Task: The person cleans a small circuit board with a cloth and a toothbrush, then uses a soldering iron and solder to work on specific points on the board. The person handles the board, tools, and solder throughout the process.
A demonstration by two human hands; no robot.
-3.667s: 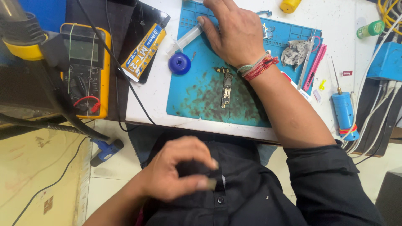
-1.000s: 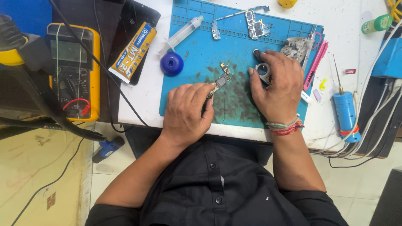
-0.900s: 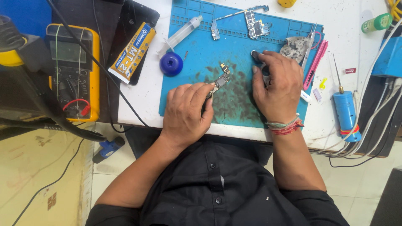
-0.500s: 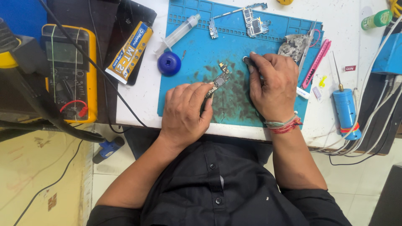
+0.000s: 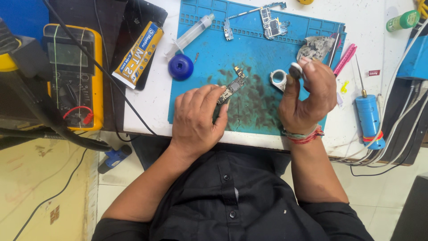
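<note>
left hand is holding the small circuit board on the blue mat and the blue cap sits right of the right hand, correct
Not quite. The head view shows the blue cap to the left of both hands, near the syringe. The rest holds: the left hand holds the small circuit board on the blue mat.

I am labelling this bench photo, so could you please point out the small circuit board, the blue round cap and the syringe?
small circuit board point(image 5: 232, 87), head view, middle of the board.
blue round cap point(image 5: 180, 67), head view, its centre.
syringe point(image 5: 192, 32), head view, mid-barrel.
</note>
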